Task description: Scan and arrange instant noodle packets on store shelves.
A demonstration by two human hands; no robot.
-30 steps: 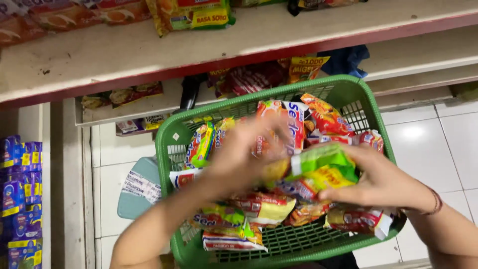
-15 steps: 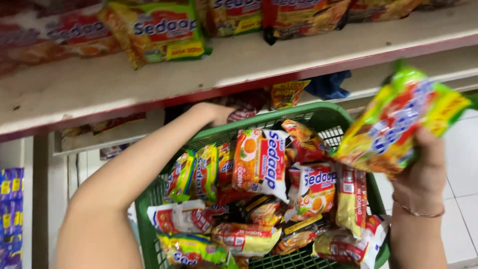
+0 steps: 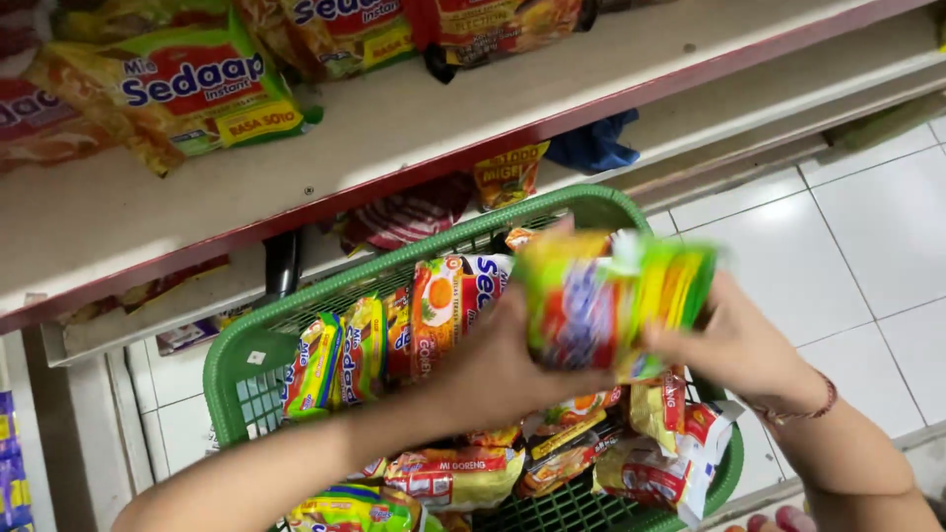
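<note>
A green-and-yellow noodle pack (image 3: 616, 300) is being held above the green basket (image 3: 246, 365), gripped at its near edge by the left hand (image 3: 503, 369) and at its far side by the right hand (image 3: 734, 345); both hands are being kept closed on it, the pack blurred. It is being carried clear of the basket's load, not resting on it, and is not yet on the shelf (image 3: 414, 128).

Judged from how things lie, the work is only partly done: a few packs (image 3: 187, 84) are already lying flat along the back of the shelf (its front strip is bare), while most are waiting in the basket.

The basket is being kept well filled. Orange, red and yellow packs (image 3: 434, 315) are standing on edge in a row along its far wall, and others (image 3: 453, 478) are lying flat and overlapping nearer the person, one green pack at the near rim. How deep the pile goes cannot be told. Below the shelf, a lower ledge is holding a few stray packs.
</note>
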